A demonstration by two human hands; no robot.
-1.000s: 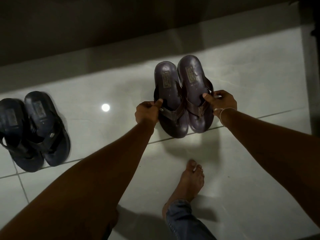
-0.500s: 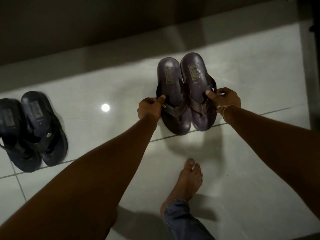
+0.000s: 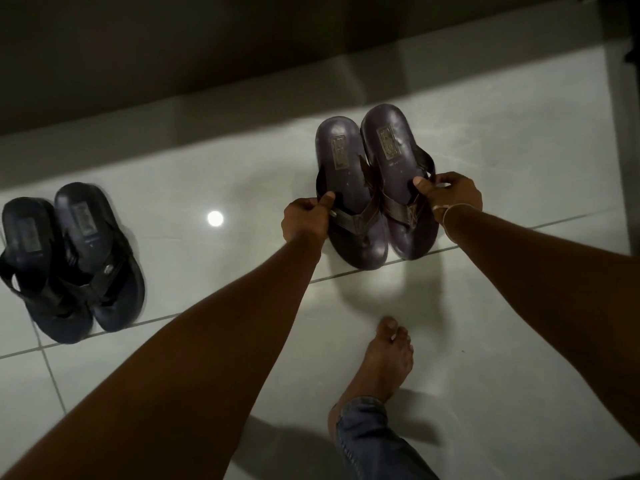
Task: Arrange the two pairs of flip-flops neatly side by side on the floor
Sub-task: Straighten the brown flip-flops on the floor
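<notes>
**Both hands on the brown pair, black pair parked left**

While the room was dim, the floor (image 3: 502, 140) read clearly: glossy pale tiles with thin dark grout lines, one grout line running left to right under the toes of both pairs. A round ceiling-light reflection (image 3: 215, 218) sat on the tile between the two pairs. Far edge of the floor met a dark wall (image 3: 242, 46); a dark vertical edge, possibly a door frame, ran down the right side, too dark to tell.

Brown pair of flip-flops (image 3: 375, 188) lay on the floor centre-right, soles down, heels toward the wall, toes toward the person, the two touching along their inner edges. Right one sat slightly further back than the left.

Left hand (image 3: 304, 220) had its grip clamped on the outer edge of the left brown flip-flop, thumb on the footbed near the strap. Right hand (image 3: 450, 195) had its grip clamped on the outer side of the right brown one, thumb on the footbed, fingers around the strap. A thin string bracelet (image 3: 446, 216) was on the right wrist.

Black pair of flip-flops (image 3: 69, 258) sat well apart on the left, side by side and overlapping a bit, same orientation, slightly motion-blurred.

A bare foot (image 3: 384, 362) with a denim cuff (image 3: 367, 441) stood on the tile nearer the camera, below the brown pair.
</notes>
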